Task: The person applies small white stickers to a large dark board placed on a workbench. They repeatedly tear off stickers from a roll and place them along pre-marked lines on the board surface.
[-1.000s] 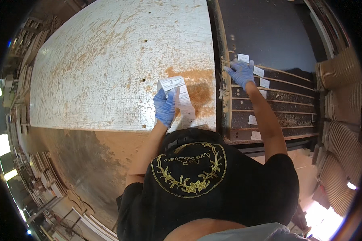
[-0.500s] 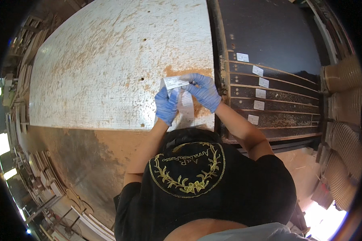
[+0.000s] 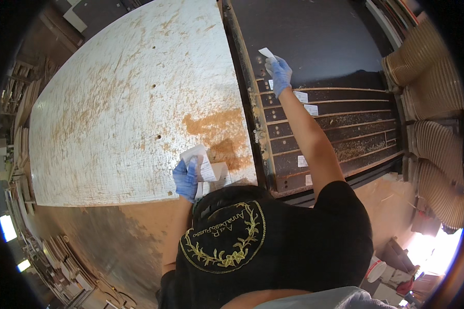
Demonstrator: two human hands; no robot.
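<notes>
My left hand (image 3: 186, 179), in a blue glove, grips a folded strip of white labels (image 3: 205, 169) low over the near right part of the white table. My right hand (image 3: 280, 76), gloved the same way, is stretched out over the dark panel (image 3: 319, 36). Between its fingertips is a single white label (image 3: 266, 52), held at the panel's left side. Nearer to me the panel is cut into narrow strips with white labels stuck on them, one being this label (image 3: 311, 109). My right forearm hides part of the strips.
The large worn white table (image 3: 113, 103) carries scattered sawdust (image 3: 211, 126). A dark gap and a rail (image 3: 242, 67) divide it from the dark panel. Ribbed hoses (image 3: 423, 92) stand at the right. Wood offcuts (image 3: 62, 262) are piled at the lower left.
My hands have parted. The right has taken a label away from the strip, reaching forward over the dark panel; the left keeps the strip, now lower and further left in view.
</notes>
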